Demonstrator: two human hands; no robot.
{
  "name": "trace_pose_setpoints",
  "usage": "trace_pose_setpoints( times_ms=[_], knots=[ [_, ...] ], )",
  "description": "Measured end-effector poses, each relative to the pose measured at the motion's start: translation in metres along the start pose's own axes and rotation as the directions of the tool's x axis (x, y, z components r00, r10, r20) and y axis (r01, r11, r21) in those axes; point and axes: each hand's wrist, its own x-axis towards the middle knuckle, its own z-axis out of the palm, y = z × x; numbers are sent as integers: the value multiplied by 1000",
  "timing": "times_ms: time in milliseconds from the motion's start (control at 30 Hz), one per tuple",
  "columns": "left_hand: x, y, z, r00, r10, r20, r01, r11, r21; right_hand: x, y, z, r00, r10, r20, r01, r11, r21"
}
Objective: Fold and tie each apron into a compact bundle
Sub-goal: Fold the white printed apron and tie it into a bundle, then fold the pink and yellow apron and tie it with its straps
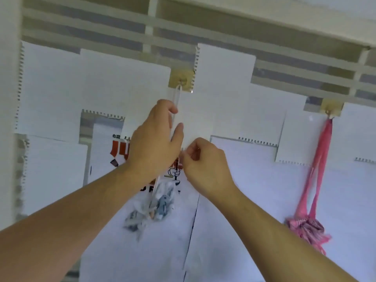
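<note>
I see my left hand [156,137] gripping the white strap [176,100] that hangs from the middle hook [181,80] on the paper-covered wall [234,200]. My right hand [203,161] pinches it lower down. The white-grey apron bundle [154,206] dangles below; a pink apron bundle [307,226] hangs from the right hook [328,112].

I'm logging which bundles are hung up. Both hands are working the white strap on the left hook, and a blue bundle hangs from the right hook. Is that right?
Not quite. The head view shows the bundle on the right hook is pink, not blue. The rest holds: the left hand and right hand both hold the white strap hanging from the left hook.
</note>
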Motion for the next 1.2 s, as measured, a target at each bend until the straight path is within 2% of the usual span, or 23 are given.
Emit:
trace_pose_setpoints(
  times_ms=[100,167,233,300,367,400,433,467,500,533,600,633,700,767,833,900,967,1033,1133,1200],
  knots=[
    [-39,16,5,987,147,66,-145,989,-37,-55,35,9,997,62,49,-68,989,135],
    [-84,29,15,958,197,209,-175,977,-118,-107,68,20,982,158,101,-178,957,230],
    [-150,32,28,901,200,385,-132,972,-196,-174,112,35,931,318,179,-357,893,272],
    [-225,30,41,830,171,531,-73,977,-200,-255,166,51,829,495,261,-550,806,218],
    [-296,30,46,763,70,643,65,981,-183,-338,212,61,685,646,337,-706,703,88],
    [-329,29,48,724,-11,689,161,975,-153,-375,230,63,590,711,382,-777,629,30],
    [-364,27,52,672,-106,733,264,959,-102,-413,252,66,465,775,428,-850,525,-28],
    [-399,25,53,600,-201,774,366,930,-42,-447,270,70,339,829,445,-908,413,-78],
    [-437,24,55,500,-297,814,468,883,35,-479,288,74,230,860,457,-934,327,-145],
    [-472,23,54,379,-385,842,558,821,125,-509,304,79,154,876,458,-927,288,-240],
    [-541,20,53,125,-514,849,627,704,334,-556,332,88,93,855,510,-823,354,-445],
    [-577,22,50,-16,-552,834,606,658,447,-576,340,95,65,828,557,-757,405,-512],
    [-628,21,38,-243,-543,804,511,632,582,-592,337,107,67,753,655,-699,504,-507],
    [-672,28,28,-391,-516,762,416,640,646,-603,338,120,83,665,742,-638,608,-473],
    [-698,36,21,-460,-485,743,371,656,658,-605,338,130,128,632,765,-535,693,-483],
    [-715,47,18,-449,-500,741,364,655,662,-605,338,133,185,634,751,-492,721,-487],
    [-718,57,18,-358,-533,767,374,670,641,-603,340,133,280,606,745,-529,745,-407],
    [-702,69,27,-210,-544,812,394,713,580,-586,337,122,398,508,764,-566,791,-231],
    [-652,84,51,69,-534,843,401,788,466,-537,322,99,601,305,739,-456,890,4],
    [-608,95,65,163,-551,818,463,775,430,-500,312,82,751,214,624,-327,942,70]
  ],
)
